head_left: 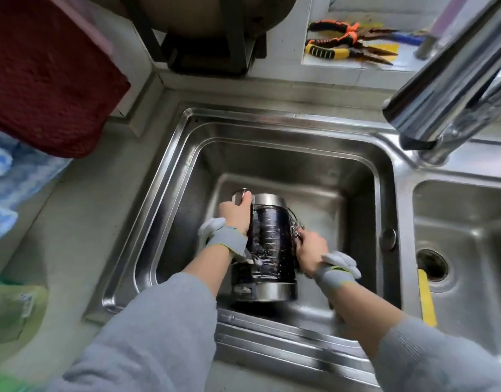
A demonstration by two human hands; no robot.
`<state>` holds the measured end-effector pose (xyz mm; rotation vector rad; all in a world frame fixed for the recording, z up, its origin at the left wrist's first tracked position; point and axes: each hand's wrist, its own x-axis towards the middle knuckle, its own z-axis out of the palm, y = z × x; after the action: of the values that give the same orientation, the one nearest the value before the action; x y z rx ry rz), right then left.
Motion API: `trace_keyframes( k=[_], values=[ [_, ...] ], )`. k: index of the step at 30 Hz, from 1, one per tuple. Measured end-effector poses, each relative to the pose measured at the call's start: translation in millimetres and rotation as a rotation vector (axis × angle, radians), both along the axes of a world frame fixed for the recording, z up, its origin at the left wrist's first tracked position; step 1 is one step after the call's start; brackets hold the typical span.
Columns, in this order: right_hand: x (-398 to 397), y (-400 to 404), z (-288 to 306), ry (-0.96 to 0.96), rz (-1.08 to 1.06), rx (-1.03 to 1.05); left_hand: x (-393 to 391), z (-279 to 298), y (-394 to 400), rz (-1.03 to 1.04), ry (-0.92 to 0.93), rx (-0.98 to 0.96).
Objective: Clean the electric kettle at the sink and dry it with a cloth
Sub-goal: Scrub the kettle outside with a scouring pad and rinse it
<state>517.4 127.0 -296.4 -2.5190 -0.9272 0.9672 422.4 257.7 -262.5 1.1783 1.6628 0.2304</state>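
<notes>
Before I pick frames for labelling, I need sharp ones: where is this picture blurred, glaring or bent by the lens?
Head view: the tap looms soft and out of focus at the top right; motion blur smears the right hand and the scrubber against the kettle; glare streaks the sink rim; the wide lens bows the sink edges and softens the red cloth and the corners.

sleeves (147,329): grey knit, worn on both arms | wrist cuffs (228,239): grey-white glove fabric, yellow-green edging, seen at both wrists
</notes>
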Motion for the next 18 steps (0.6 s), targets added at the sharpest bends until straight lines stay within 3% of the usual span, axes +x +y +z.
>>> trace_keyframes(
  k=[3, 6, 9, 12, 16, 18],
  values=[
    [10.1, -10.7, 13.6, 0.031, -0.147, 0.075, -1.3, 15.0, -5.4, 0.070, -0.147, -0.089],
    [36.9, -1.4, 46.4, -0.009, -0.386, 0.247, 2.9, 41.3, -13.1, -0.047, -0.316, -0.076],
    [66.3, 7.2, 82.3, -0.099, -0.455, 0.391, 0.3, 61.9, -17.9, -0.287, -0.431, -0.088],
    [76.4, 5.0, 96.7, -0.132, -0.374, 0.422, -11.2, 65.7, -20.8, -0.574, -0.304, -0.175],
    [60.6, 5.7, 103.5, -0.138, -0.132, 0.473, -19.1, 77.2, -14.7, -0.608, -0.140, -0.207],
    [48.0, 9.7, 103.3, -0.173, -0.002, 0.496, -15.8, 83.7, -12.2, -0.652, -0.021, -0.129]
  ],
)
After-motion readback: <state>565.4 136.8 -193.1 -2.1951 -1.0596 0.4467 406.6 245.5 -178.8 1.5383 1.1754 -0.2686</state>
